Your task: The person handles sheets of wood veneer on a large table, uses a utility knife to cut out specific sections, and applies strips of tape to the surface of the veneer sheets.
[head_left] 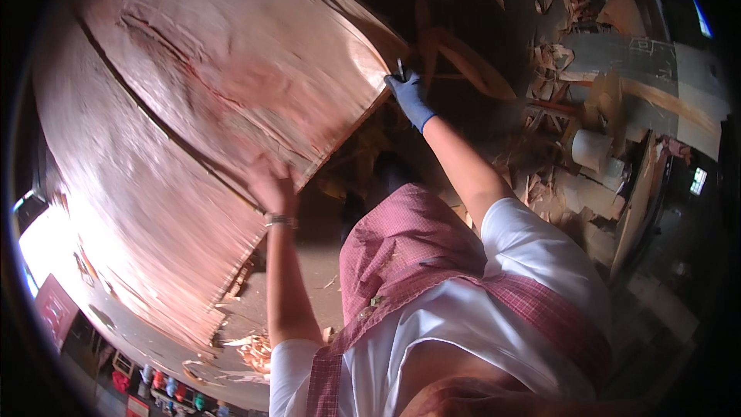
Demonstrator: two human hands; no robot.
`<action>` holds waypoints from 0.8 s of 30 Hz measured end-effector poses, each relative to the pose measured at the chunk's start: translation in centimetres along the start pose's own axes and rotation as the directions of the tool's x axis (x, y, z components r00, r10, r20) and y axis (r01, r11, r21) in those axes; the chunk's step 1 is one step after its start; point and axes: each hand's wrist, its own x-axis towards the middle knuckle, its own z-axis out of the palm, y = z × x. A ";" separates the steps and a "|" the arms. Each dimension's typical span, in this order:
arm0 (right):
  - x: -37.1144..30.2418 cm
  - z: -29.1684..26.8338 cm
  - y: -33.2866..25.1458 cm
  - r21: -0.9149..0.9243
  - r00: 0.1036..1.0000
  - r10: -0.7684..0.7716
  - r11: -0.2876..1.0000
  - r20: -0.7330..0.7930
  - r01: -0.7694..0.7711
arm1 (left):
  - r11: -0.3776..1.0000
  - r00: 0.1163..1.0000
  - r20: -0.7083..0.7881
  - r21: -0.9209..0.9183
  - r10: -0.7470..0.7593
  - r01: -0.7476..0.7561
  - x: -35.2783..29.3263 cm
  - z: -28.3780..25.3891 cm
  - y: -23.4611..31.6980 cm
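A broad sheet of pinkish wood veneer (231, 46) fills the upper left, with wrinkles, a long reddish split and a ragged near edge. A long dark gap or strip (147, 112) runs across it. My left hand (272, 184) is bare, with a band at the wrist. It is over the sheet near its close edge, blurred by motion, its fingers apart and holding nothing visible. My right hand (411, 98), in a blue glove, is at the sheet's right corner. Its fingers are closed around a slim dark tool (400, 69), whose kind I cannot make out.
Torn veneer scraps (552, 69) litter the floor at the right, around a pale cylindrical object (590, 148). Curled shavings (258, 354) lie below the sheet at the lower left. Several coloured containers (171, 386) stand beyond them. Long veneer strips (471, 62) lie in shadow past my right hand.
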 end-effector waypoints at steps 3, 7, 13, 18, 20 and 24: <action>-2.2 -0.2 -3.7 0.004 0.973 -0.208 0.978 -0.096 0.209 | 0.995 0.958 0.270 -0.007 0.100 -0.102 0.0 2.3 11.0; -8.6 -1.7 -13.7 0.740 0.936 -0.117 0.647 0.333 -0.182 | 0.993 0.993 -0.008 -0.017 0.118 -0.118 2.7 5.7 16.6; -2.7 -1.3 -3.0 0.220 0.962 -0.122 0.973 0.244 0.068 | 0.519 0.887 0.186 -0.753 -0.423 0.405 5.4 -1.6 9.1; -0.2 -1.0 0.9 -0.707 0.897 0.011 0.620 0.442 0.341 | 0.657 0.861 -0.103 -0.693 -0.497 0.297 3.8 -16.8 3.2; -0.5 -0.1 1.6 -0.833 0.847 -0.158 0.159 0.508 0.529 | 0.737 0.869 -0.213 -0.639 -0.446 0.222 3.1 -22.0 6.9; -1.9 -0.1 1.1 -0.759 0.924 -0.174 0.530 0.340 0.378 | 0.883 0.897 -0.370 -0.467 -0.240 0.044 0.1 -24.8 6.4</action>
